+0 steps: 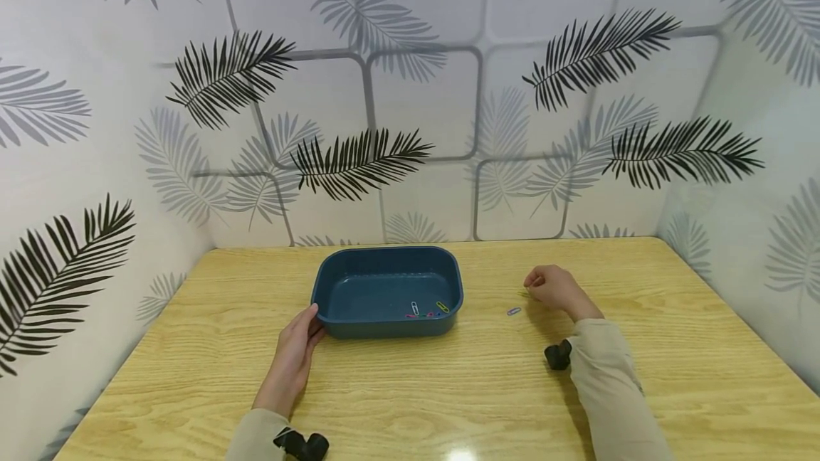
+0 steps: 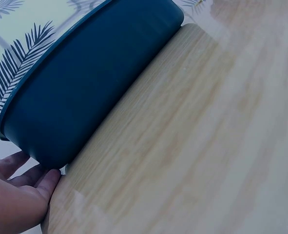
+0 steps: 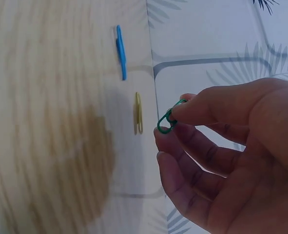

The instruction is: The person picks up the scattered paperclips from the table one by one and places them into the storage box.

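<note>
Between thumb and forefinger, my right hand (image 1: 556, 287) pinches a green paper clip (image 3: 166, 122), raised above the table in the right wrist view. Close by on the wood lie a blue paper clip (image 3: 121, 52) and a yellow paper clip (image 3: 139, 113). My left hand (image 1: 297, 344) grips a dark blue plastic basin (image 1: 391, 329) at its near left corner, thumb at the rim and the other fingers low against the side. Inside the basin, toward its near right, are several paper clips, among them a white one (image 1: 415, 308) and a yellow one (image 1: 443, 306).
Everything stands on a light wood-grain table (image 1: 448, 397). Walls with a leaf pattern (image 1: 423, 198) rise behind the table and at both sides. Small black cameras (image 1: 559, 355) sit on both wrists.
</note>
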Available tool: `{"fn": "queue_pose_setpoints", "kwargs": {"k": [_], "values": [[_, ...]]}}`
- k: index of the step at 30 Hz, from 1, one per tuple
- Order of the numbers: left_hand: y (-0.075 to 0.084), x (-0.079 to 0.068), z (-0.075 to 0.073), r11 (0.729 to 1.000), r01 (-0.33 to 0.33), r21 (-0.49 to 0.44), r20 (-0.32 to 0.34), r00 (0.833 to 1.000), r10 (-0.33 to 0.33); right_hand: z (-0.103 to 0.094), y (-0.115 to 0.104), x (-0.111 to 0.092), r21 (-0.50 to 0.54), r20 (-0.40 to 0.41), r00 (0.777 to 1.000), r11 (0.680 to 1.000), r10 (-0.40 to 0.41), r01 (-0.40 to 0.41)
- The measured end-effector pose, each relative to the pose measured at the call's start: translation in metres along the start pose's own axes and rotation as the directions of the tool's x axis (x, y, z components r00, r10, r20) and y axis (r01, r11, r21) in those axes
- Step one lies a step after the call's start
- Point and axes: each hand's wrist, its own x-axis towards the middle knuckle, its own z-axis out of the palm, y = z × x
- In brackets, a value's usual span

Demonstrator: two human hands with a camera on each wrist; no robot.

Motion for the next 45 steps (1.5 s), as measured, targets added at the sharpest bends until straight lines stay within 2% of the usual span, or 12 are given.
{"fn": "queue_pose_setpoints", "kwargs": {"k": [16, 32, 45], "values": [[0.0, 0.0, 0.001, 1.0, 0.007, -0.002, -0.011, 1.0, -0.007, -0.003, -0.031, 0.001, 0.023, -0.074, 0.992, 0.995, -0.097, 0.099], [-0.002, 0.001, -0.001, 1.0, -0.011, -0.002, 0.012, 1.0, 0.011, 0.001, -0.061, 0.001, 0.045, -0.122, 0.986, 0.991, -0.116, 0.122], [-0.001, 0.001, -0.001, 1.0, 0.0, -0.007, 0.006, 1.0, 0.0, 0.011, -0.078, 0.001, 0.084, -0.124, 0.982, 0.984, -0.144, 0.155]]}}
